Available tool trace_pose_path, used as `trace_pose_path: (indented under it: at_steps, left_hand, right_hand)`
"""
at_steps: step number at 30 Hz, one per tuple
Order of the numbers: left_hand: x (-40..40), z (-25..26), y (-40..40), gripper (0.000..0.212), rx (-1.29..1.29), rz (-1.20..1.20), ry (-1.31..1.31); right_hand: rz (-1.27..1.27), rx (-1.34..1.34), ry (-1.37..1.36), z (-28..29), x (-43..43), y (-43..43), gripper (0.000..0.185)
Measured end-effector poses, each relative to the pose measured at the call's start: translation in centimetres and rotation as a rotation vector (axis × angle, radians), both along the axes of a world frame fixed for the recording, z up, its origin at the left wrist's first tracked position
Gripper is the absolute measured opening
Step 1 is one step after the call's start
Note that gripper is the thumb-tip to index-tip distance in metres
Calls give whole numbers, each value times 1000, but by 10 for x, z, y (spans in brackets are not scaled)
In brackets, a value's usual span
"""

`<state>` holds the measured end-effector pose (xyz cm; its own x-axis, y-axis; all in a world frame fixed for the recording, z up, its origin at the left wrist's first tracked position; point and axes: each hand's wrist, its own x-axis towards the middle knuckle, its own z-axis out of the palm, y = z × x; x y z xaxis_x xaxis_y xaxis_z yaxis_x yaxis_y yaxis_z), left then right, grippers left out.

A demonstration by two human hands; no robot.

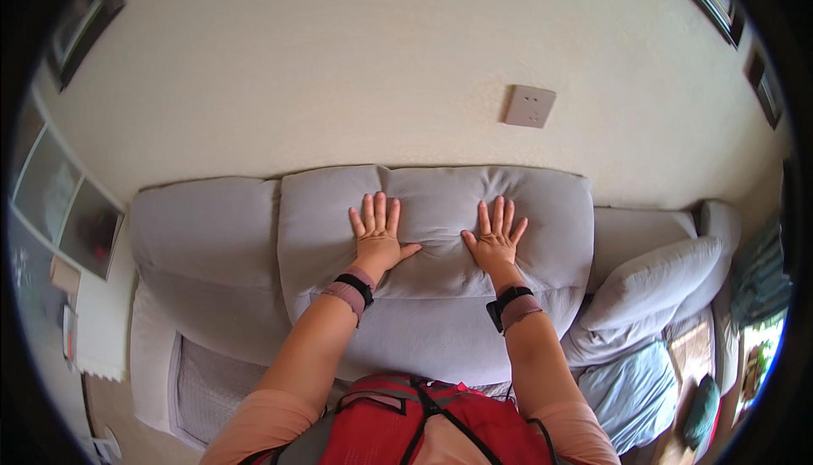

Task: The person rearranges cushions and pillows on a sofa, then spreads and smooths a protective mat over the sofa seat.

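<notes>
Both my palms press flat into a large grey sofa back cushion [438, 268] that stands against the wall. My left hand [378, 233] lies on its left half, fingers spread and pointing up toward the wall. On the right half rests my right hand [497, 236], its fingers also apart. Creases run across the fabric around and between the hands. Neither hand holds anything. A black band [356, 287] over a pink cuff circles my left wrist, and a similar black band [511, 300] is on the right.
Another grey back cushion [206, 236] adjoins on the left. To the right sit a loose grey pillow [654, 281] and a crumpled light-blue cloth [632, 395]. A socket plate [531, 107] is on the wall [317, 71]. At far left stands a glass-paned cabinet [67, 192].
</notes>
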<state>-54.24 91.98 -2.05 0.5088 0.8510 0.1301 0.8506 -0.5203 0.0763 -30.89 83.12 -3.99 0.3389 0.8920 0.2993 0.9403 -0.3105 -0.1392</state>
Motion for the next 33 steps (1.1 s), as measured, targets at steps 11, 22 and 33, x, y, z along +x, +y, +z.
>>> trace_pose_path:
  at_steps: [11, 22, 33]
  left_hand:
    - [-113, 37, 24, 97, -137, 205, 29]
    - [-130, -11, 17, 94, 93, 189, -119]
    - [-116, -52, 45, 94, 215, 158, -297]
  right_hand:
    - [-37, -171, 45, 21, -11, -17, 76]
    - [237, -124, -47, 31, -130, 20, 87]
    - [94, -330, -120, 23, -138, 58, 90]
